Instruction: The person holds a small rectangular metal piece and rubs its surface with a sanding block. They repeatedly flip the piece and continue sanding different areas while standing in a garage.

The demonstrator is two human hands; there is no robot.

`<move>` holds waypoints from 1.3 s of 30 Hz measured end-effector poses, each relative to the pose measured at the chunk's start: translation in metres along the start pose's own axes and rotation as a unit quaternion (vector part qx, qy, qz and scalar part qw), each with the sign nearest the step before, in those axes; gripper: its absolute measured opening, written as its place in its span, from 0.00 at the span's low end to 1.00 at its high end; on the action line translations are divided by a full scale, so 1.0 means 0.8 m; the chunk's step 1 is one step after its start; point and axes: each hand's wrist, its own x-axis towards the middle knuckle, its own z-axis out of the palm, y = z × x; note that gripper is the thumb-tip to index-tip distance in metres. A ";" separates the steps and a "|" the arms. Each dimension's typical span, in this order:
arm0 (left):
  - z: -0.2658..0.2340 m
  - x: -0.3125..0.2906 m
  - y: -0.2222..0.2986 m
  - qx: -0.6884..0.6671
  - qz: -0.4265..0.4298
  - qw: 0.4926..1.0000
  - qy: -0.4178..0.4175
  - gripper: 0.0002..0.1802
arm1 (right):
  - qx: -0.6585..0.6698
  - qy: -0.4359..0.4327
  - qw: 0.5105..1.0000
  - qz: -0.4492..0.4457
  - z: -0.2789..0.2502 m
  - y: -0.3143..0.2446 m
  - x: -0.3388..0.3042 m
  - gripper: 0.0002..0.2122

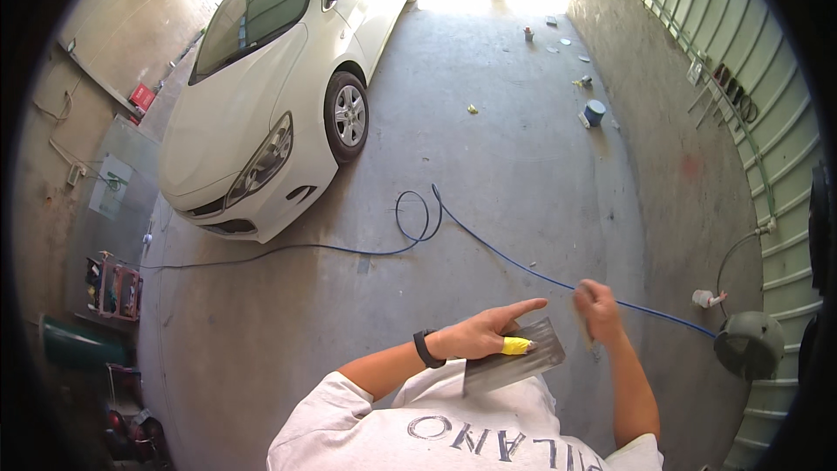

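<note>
My left hand [479, 331], with a black band on its wrist, grips a flat grey plate [540, 358] in front of my chest. Its index finger stretches out to the right above the plate. Something bright yellow [517, 345] shows at the thumb side, over the plate; I cannot tell whether it is a wrap on the thumb or a lump on the surface. Just right of the plate, my right hand [599, 310] is closed and blurred by motion. A thin, pale, blade-like tool [587, 331] points down from its fingers, too smeared to name.
A white car [235, 122] stands ahead on the left. A blue hose [497, 253] crosses the concrete floor in a loop toward a round grey drum [748, 344] at the right wall. A blue can [594, 112] and small scraps lie farther off. A green bin [78, 343] stands left.
</note>
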 end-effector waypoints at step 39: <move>0.105 -0.015 -0.018 -0.114 0.048 0.919 0.375 0.24 | -0.165 0.080 0.798 -0.574 0.042 0.010 -0.080 0.20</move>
